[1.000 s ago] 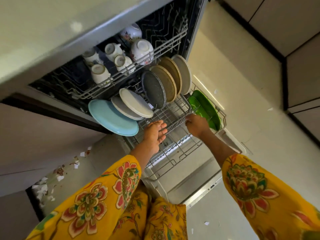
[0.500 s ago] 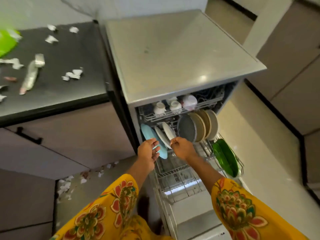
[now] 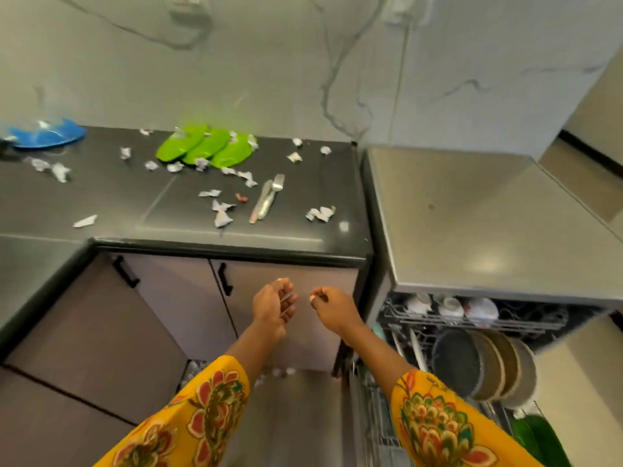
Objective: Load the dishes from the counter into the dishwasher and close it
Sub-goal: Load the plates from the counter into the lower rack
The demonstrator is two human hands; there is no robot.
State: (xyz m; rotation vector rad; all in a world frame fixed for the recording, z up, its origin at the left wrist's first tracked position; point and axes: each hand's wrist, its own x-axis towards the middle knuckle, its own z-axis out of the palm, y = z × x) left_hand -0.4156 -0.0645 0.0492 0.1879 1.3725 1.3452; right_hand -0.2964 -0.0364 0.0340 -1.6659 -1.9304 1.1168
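Three green plates [image 3: 205, 148] lie overlapping at the back of the dark counter [image 3: 101, 197]. A blue plate [image 3: 47, 133] sits at the counter's far left, and a fork and spoon [image 3: 268, 197] lie together near its right end. The dishwasher [image 3: 488, 224] stands open on the right. Its upper rack holds white cups [image 3: 451, 306]; its lower rack holds grey and beige plates [image 3: 485, 365] and green plates [image 3: 539, 439]. My left hand [image 3: 274, 306] and right hand [image 3: 332, 306] hover empty in front of the cabinet doors, below the counter edge. The left hand's fingers are relaxed, the right hand's are curled.
Crumpled paper scraps [image 3: 220, 214] are scattered over the counter and on the floor by the cabinet base. Two black handles [image 3: 225, 279] stick out from the cabinet doors. The pulled-out lower rack [image 3: 381, 416] juts into the floor space beside my right arm.
Both hands have come away from the plates in the lower rack and moved left in front of the cabinet. The view has swung up from the dishwasher to the counter.
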